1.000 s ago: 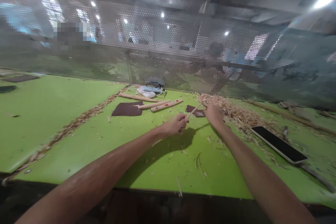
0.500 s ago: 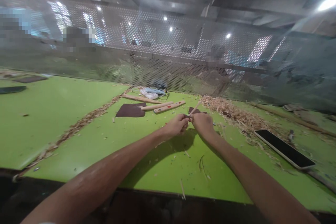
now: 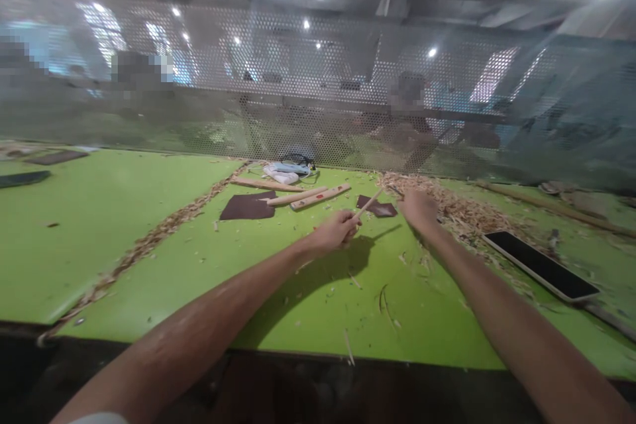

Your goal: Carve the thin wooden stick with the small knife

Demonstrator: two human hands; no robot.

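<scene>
My left hand (image 3: pixel 338 230) is closed around a thin wooden stick (image 3: pixel 368 204), which points up and to the right over the green table. To its right, my right hand (image 3: pixel 418 209) is closed on what looks like a small knife (image 3: pixel 395 191); only its thin dark tip shows past the fingers, and the handle is mostly hidden. Stick and knife are apart. Just beyond the stick lies a small brown sheet, perhaps sandpaper (image 3: pixel 378 206). Left of my left hand are a larger brown sheet (image 3: pixel 243 207) and pale wooden pieces (image 3: pixel 320 197), one with red marks.
Wood shavings (image 3: pixel 467 209) are heaped at the right, near a phone (image 3: pixel 541 266). A line of shavings (image 3: pixel 163 228) runs along the table joint at left. Masks and a cable (image 3: pixel 285 172) lie by the perforated metal screen (image 3: pixel 318 112). Blurred people are behind it.
My right hand has moved right and away from the stick, taking the knife with it. My left hand stays nearly in place with the stick, more of which shows now.
</scene>
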